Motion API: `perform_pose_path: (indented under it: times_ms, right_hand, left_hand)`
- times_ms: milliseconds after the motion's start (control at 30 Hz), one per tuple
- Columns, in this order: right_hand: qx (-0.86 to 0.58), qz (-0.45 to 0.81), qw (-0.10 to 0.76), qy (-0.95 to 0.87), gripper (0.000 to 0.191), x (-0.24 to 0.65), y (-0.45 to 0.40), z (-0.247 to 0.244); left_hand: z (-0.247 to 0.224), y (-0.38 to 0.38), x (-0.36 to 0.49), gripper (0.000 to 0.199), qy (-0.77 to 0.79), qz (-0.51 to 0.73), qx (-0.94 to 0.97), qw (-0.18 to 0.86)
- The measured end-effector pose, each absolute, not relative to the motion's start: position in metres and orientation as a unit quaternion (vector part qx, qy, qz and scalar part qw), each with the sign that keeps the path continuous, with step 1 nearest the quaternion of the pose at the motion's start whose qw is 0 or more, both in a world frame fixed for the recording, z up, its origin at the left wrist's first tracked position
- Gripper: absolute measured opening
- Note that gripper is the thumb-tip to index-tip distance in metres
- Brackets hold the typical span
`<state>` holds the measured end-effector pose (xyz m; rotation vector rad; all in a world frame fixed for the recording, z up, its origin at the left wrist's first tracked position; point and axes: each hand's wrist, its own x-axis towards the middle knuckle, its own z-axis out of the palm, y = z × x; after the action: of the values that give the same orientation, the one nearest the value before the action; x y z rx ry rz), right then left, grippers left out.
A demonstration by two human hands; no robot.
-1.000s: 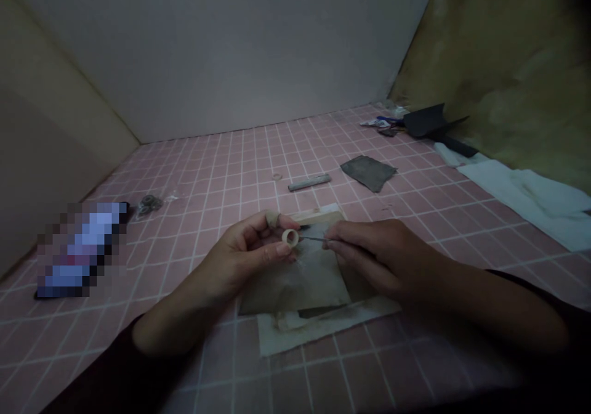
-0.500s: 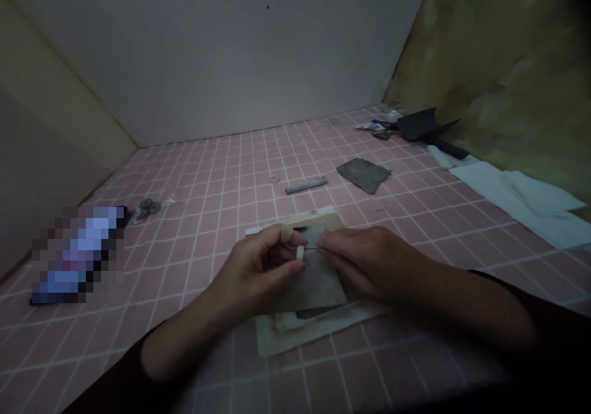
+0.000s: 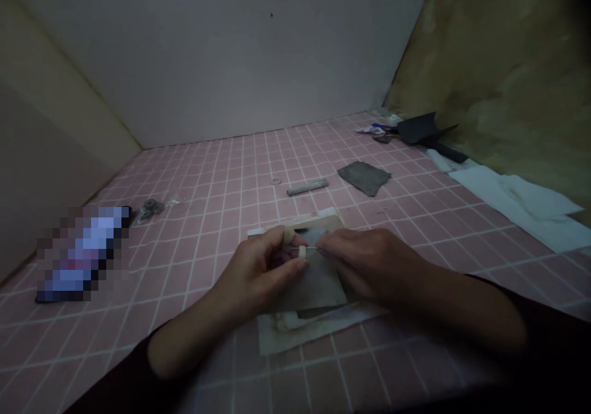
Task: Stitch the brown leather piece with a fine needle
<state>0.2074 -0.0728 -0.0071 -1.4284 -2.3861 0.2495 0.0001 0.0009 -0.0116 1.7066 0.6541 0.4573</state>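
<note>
My left hand [image 3: 263,266] pinches a small pale ring [image 3: 302,252] between thumb and fingers; a tan wrap [image 3: 289,236] goes round one fingertip. My right hand [image 3: 364,260] is closed on a thin rod [image 3: 312,248], whose other end reaches the ring. Whether the rod passes through the ring is too small to tell. Both hands are above a grey sheet [image 3: 318,284], which lies on a stack of worn papers [image 3: 281,342].
Beyond the papers lie a grey roll [image 3: 307,187], another pale ring [image 3: 276,181] and a dark grey cloth piece [image 3: 364,178]. A phone [image 3: 87,254] and bagged rings [image 3: 150,209] are at left. White sheets [image 3: 517,201] and a black folded object [image 3: 422,129] lie at right.
The view has shifted slightly. Both hands keep nearly the same pose, with the ring and the rod still held between them.
</note>
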Motion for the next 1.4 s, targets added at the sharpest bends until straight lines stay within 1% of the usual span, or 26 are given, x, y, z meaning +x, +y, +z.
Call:
perform_pose_path:
  times_ms: [100,167,233,267,300,333,400,467,500,567,667,733,800,867,933,1000,1033,1100,1167,1233,1300,1400]
  right_hand:
    - [-0.496,0.156,0.190,-0.833,0.012,0.207,-0.073,0.001]
    - [-0.477,0.259,0.207,-0.814,0.020,0.208,-0.072,0.008]
    - [-0.443,0.359,0.200,-0.797,0.028,0.209,-0.070,0.013]
    - [-0.435,0.375,0.197,-0.794,0.029,0.210,-0.069,0.014]
    - [-0.436,0.363,0.198,-0.799,0.028,0.210,-0.069,0.013]
    - [-0.447,0.327,0.201,-0.808,0.024,0.210,-0.069,0.011]
    - [-0.479,0.214,0.200,-0.827,0.015,0.209,-0.071,0.005]
    - [-0.495,0.118,0.192,-0.839,0.015,0.208,-0.073,0.000]
    - [-0.497,0.094,0.188,-0.842,0.017,0.208,-0.074,-0.001]
    - [-0.498,0.106,0.193,-0.839,0.017,0.207,-0.075,0.001]
    - [-0.485,0.221,0.205,-0.821,0.021,0.208,-0.073,0.008]
    - [-0.465,0.277,0.205,-0.816,0.024,0.209,-0.071,0.011]
    - [-0.463,0.265,0.202,-0.822,0.022,0.210,-0.070,0.009]
    - [-0.481,0.193,0.197,-0.832,0.017,0.210,-0.071,0.002]
    - [-0.492,0.120,0.188,-0.842,0.016,0.210,-0.072,-0.005]
    - [-0.490,0.101,0.186,-0.845,0.018,0.209,-0.072,-0.007]
    - [-0.490,0.118,0.189,-0.843,0.016,0.209,-0.072,-0.007]
    - [-0.484,0.200,0.196,-0.829,0.017,0.209,-0.070,-0.001]
    - [-0.467,0.297,0.192,-0.810,0.024,0.210,-0.068,0.005]
    - [-0.453,0.337,0.188,-0.804,0.028,0.212,-0.066,0.009]
    - [-0.462,0.294,0.186,-0.816,0.024,0.212,-0.066,0.007]
    - [-0.490,0.147,0.179,-0.841,0.015,0.211,-0.070,-0.003]
  left_hand:
    - [-0.006,0.000,-0.003,0.015,0.257,0.221,0.831,0.441]
    - [-0.003,-0.002,-0.005,0.016,0.226,0.229,0.878,0.356]
    - [-0.001,-0.003,-0.006,0.019,0.203,0.231,0.898,0.314]
    - [0.000,-0.004,-0.006,0.018,0.201,0.231,0.898,0.315]
    - [0.000,-0.004,-0.006,0.017,0.207,0.226,0.893,0.330]
    - [0.000,-0.004,-0.005,0.014,0.217,0.220,0.883,0.354]
    - [-0.001,-0.003,-0.003,0.014,0.241,0.204,0.852,0.417]
    - [-0.002,-0.002,-0.002,0.019,0.257,0.193,0.824,0.466]
    - [-0.002,-0.002,-0.002,0.019,0.261,0.198,0.818,0.473]
    - [-0.002,-0.001,-0.003,0.016,0.263,0.223,0.829,0.440]
    - [-0.003,-0.001,-0.004,0.016,0.236,0.244,0.880,0.333]
    - [-0.002,-0.001,-0.005,0.017,0.219,0.232,0.899,0.300]
    - [-0.002,0.000,-0.004,0.014,0.227,0.226,0.891,0.322]
    - [-0.002,0.000,-0.003,0.014,0.248,0.222,0.863,0.379]
    - [-0.003,0.000,-0.002,0.018,0.262,0.209,0.833,0.439]
    - [-0.003,0.001,-0.003,0.019,0.268,0.206,0.825,0.453]
    - [-0.003,0.001,-0.003,0.017,0.267,0.211,0.833,0.436]
    - [-0.003,0.001,-0.004,0.014,0.255,0.219,0.866,0.371]
    - [-0.002,0.001,-0.005,0.014,0.232,0.218,0.893,0.317]
    - [-0.002,0.001,-0.005,0.015,0.219,0.215,0.900,0.309]
    - [-0.002,0.001,-0.003,0.013,0.229,0.213,0.887,0.339]
    - [-0.003,0.001,-0.002,0.016,0.258,0.206,0.846,0.418]
